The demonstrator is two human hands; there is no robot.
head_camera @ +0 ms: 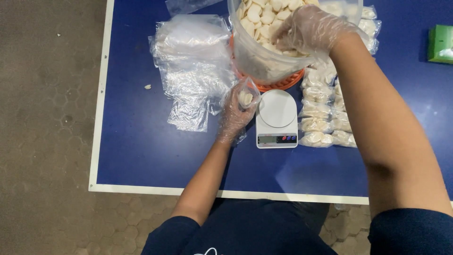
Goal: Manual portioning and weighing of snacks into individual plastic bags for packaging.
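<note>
Your gloved left hand [234, 112] keeps a narrow grip on a small clear plastic bag [246, 96] holding a few pale pieces, just left of the white digital scale [277, 118]. Your gloved right hand [309, 29] reaches into the big clear plastic tub of pale round pieces [257, 52]; whether its grip holds any you cannot tell. Filled clear packets [323, 111] line the scale's right side; flat empty bags [193, 61] lie left on the blue tabletop [141, 141]; a green box [441, 43] sits at the far right.

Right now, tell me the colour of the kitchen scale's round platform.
White, like the rest of the scale; the head view shows it beside the left hand.
</note>
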